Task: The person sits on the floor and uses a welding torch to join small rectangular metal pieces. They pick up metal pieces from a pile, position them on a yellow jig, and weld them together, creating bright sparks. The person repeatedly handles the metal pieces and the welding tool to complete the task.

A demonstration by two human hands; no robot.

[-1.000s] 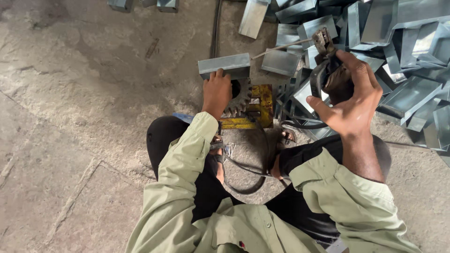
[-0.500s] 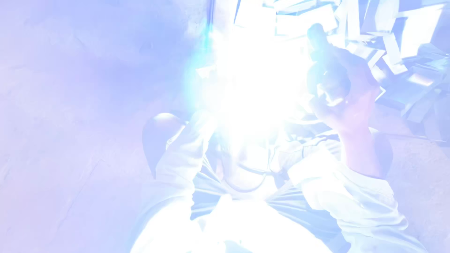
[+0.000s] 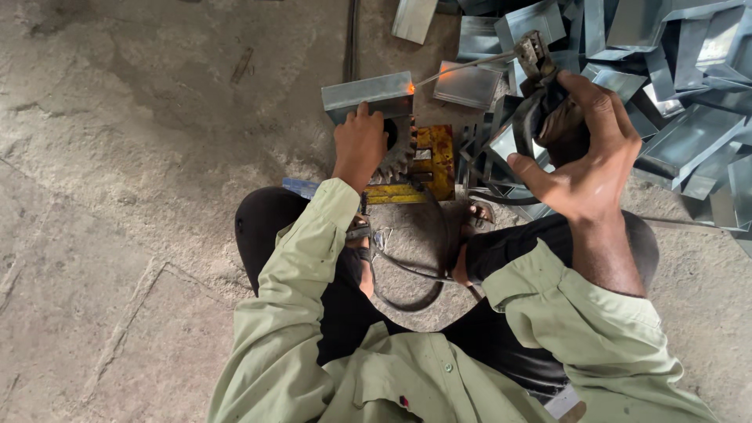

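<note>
Two hands shared the work: your left hand [image 3: 359, 145] pressed down the grey folded sheet-metal piece [image 3: 368, 95] lying crosswise on the floor, while your right hand [image 3: 583, 160] gripped the electrode holder [image 3: 540, 66], its rod [image 3: 462, 70] reaching leftward to the glowing right end.

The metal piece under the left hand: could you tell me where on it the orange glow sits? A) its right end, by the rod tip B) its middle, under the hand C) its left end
A: the glow sits at the right end of the metal piece, where the rod held in the right hand points; the left hand rests on its near edge.
</note>
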